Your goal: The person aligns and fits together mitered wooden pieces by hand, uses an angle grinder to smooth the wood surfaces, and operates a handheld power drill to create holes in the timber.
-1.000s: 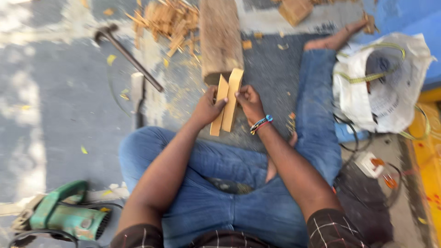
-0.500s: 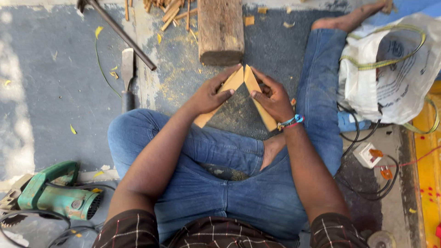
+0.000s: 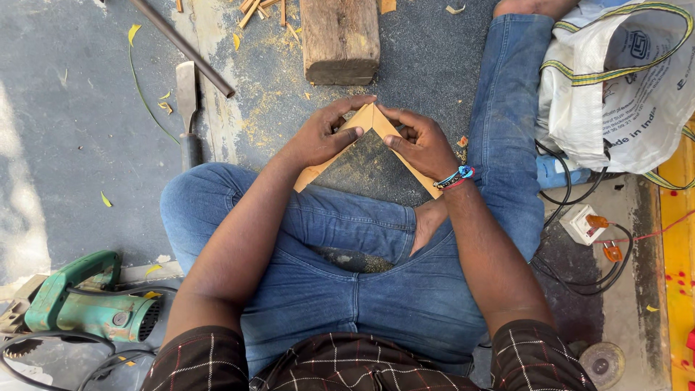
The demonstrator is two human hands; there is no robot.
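I sit cross-legged on the ground in blue jeans. My left hand (image 3: pixel 322 134) grips one thin wooden strip (image 3: pixel 313 176) and my right hand (image 3: pixel 421 143) grips another wooden strip (image 3: pixel 418 176). The two strips meet at their mitred ends in a pointed corner (image 3: pixel 370 114) between my thumbs, forming an upside-down V above my legs. A beaded band circles my right wrist.
A thick wooden block (image 3: pixel 340 38) lies just beyond the corner, with wood chips and sawdust around it. A chisel (image 3: pixel 187 101) and a metal rod (image 3: pixel 184 47) lie to the left. A green power tool (image 3: pixel 83 304) sits bottom left. A white sack (image 3: pixel 622 87), cables and a switch box (image 3: pixel 583 223) are on the right.
The two strips, held side by side a second ago, have been swung apart and joined tip to tip into a corner. The view has shifted closer over my hands.
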